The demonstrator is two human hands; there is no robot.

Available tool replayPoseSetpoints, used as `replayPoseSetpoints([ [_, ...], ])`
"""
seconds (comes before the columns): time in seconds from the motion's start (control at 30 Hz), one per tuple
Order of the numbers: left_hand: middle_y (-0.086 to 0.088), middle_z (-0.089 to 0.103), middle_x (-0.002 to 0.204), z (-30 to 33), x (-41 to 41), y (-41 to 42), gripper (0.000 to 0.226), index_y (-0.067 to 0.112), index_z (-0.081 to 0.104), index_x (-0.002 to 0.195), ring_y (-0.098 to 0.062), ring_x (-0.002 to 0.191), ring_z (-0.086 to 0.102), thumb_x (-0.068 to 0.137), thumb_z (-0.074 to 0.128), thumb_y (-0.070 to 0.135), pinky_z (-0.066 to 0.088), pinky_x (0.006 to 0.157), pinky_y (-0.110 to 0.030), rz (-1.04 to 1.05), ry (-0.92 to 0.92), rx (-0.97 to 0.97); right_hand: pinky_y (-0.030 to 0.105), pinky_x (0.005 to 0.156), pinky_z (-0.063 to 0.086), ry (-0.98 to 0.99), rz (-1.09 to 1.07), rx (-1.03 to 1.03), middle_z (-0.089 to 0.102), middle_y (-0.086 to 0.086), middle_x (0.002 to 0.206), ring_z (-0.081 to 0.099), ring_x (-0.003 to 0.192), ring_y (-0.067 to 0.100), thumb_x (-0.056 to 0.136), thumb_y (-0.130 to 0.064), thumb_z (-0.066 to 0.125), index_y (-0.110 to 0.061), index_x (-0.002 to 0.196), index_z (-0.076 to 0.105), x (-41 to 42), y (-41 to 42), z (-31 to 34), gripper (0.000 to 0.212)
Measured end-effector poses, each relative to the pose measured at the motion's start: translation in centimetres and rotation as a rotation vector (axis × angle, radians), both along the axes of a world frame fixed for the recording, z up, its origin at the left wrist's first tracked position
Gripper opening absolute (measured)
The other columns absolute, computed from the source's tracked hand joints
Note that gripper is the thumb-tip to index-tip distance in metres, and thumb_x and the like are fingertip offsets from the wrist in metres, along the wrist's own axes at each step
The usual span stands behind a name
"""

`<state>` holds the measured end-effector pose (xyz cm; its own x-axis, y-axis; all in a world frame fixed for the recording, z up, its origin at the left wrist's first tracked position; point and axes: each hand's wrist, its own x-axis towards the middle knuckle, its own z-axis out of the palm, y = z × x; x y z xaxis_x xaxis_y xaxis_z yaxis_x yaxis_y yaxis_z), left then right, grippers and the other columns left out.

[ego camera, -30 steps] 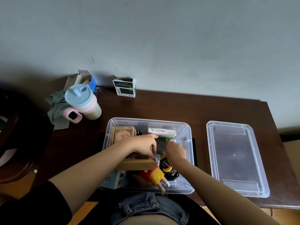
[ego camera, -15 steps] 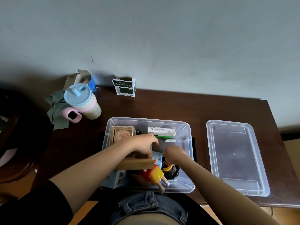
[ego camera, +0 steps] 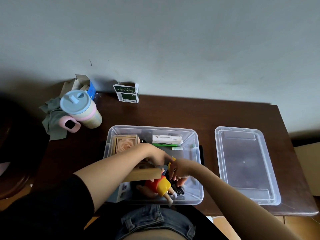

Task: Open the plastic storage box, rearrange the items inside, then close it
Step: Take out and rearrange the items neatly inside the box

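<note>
Nearest the camera, the clear plastic storage box (ego camera: 194,200) sat open at the front edge of the dark brown wooden table (ego camera: 173,113), both of the person's forearms reaching into it. A small figurine in a red top and yellow shorts (ego camera: 160,187) lay at its near end. Just above it the right hand (ego camera: 180,170) curled its fingers down over a yellow object (ego camera: 170,163) and something black (what exactly it gripped could not be told). The left hand (ego camera: 155,155) lay beside it, fingers bent over a tan wooden block (ego camera: 147,174); its grip was hidden. Farther back in the box stood a framed pale rose (ego camera: 124,144) and 2 white and green cartons (ego camera: 167,141). The clear lid (ego camera: 245,163) lay flat to the right, apart from the box. By the wall stood a pastel lidded cup (ego camera: 81,110) and a green-and-white carton (ego camera: 127,92).
</note>
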<state>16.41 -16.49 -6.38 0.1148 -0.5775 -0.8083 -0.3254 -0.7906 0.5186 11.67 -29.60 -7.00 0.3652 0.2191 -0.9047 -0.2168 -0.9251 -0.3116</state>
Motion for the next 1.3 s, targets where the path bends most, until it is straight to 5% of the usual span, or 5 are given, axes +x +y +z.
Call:
replayPoseSetpoints([
  [0.1,-0.022,0.060,0.121,-0.9,-0.4,-1.4,0.034,-0.001,0.053,0.127,-0.019,0.072,0.046,0.097,0.039,0.001,0.036,0.048,-0.007,-0.065,-0.044,0.054,0.035,0.091,0.053,-0.047,0.152,-0.046,0.066,0.012,0.117,0.064,0.102,0.028,0.086,0.005,0.055,-0.013,0.117,0.067,-0.2,0.0,-0.3,0.037],
  [0.33,-0.011,0.054,0.133,-1.7,-1.9,-1.9,0.039,0.014,0.053,0.133,-0.029,0.117,0.051,0.098,0.037,0.022,0.038,0.105,-0.040,-0.111,0.057,0.198,0.034,0.084,0.049,-0.419,0.100,-0.282,0.051,0.019,0.125,0.057,0.111,0.032,0.090,-0.001,0.049,0.003,0.125,0.047,-0.7,0.4,-1.7,0.035],
  [0.77,0.005,0.053,0.070,-0.7,-2.1,-0.6,0.024,0.011,0.071,0.100,-0.017,0.074,0.049,0.092,0.053,0.025,0.038,0.064,-0.025,0.215,0.005,0.101,0.029,0.075,0.048,-0.440,0.258,-0.368,0.062,0.009,0.117,0.061,0.106,0.025,0.088,-0.010,0.059,-0.007,0.123,0.051,-0.3,0.9,-3.8,0.036],
  [1.13,0.002,0.042,0.136,-1.2,-2.4,-0.4,0.036,0.015,0.064,0.105,-0.021,0.123,0.038,0.080,0.066,0.041,0.041,0.091,-0.035,0.059,-0.358,-0.049,0.031,0.076,0.052,-0.174,0.238,-0.096,0.067,0.020,0.109,0.065,0.101,0.032,0.092,-0.008,0.051,0.000,0.113,0.061,-0.2,0.7,-3.0,0.025],
  [1.3,-0.012,0.067,0.095,-1.6,-2.4,-1.1,0.028,0.013,0.066,0.080,-0.024,0.079,0.053,0.091,0.055,0.037,0.044,0.074,-0.031,0.011,-0.183,0.038,0.036,0.085,0.049,-0.223,0.465,-0.167,0.058,0.015,0.124,0.057,0.102,0.032,0.088,-0.005,0.055,-0.003,0.124,0.054,-0.8,0.3,-3.1,0.036],
])
